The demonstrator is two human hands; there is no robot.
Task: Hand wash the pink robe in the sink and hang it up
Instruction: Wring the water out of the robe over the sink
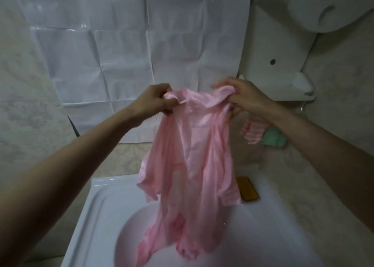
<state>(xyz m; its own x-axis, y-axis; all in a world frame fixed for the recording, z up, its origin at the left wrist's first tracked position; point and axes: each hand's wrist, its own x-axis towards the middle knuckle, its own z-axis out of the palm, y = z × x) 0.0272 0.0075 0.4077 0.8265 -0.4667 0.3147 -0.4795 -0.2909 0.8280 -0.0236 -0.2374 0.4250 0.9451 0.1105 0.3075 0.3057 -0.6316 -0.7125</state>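
Hands: left hand (153, 103) and right hand (242, 99) are apart, each clamped on bunched fabric at the top of the pink robe (192, 145).
Robe: it hangs over the sink (105, 202), with its lower folds down inside the basin.
Around: a flat amber-brown object (248, 189) lies on the sink's back right corner, just beside the robe. A striped pink cloth (253, 132) and a green cloth (275, 138) sit near the right forearm. A white shelf (283, 80) is behind the right hand, and creased plastic sheet (131, 44) covers the wall.
Room: the sink's left rim is bare.
Hidden: the robe covers the basin's middle and the frame cuts off the sink's front edge. I cannot tell whether the folds touch the basin.
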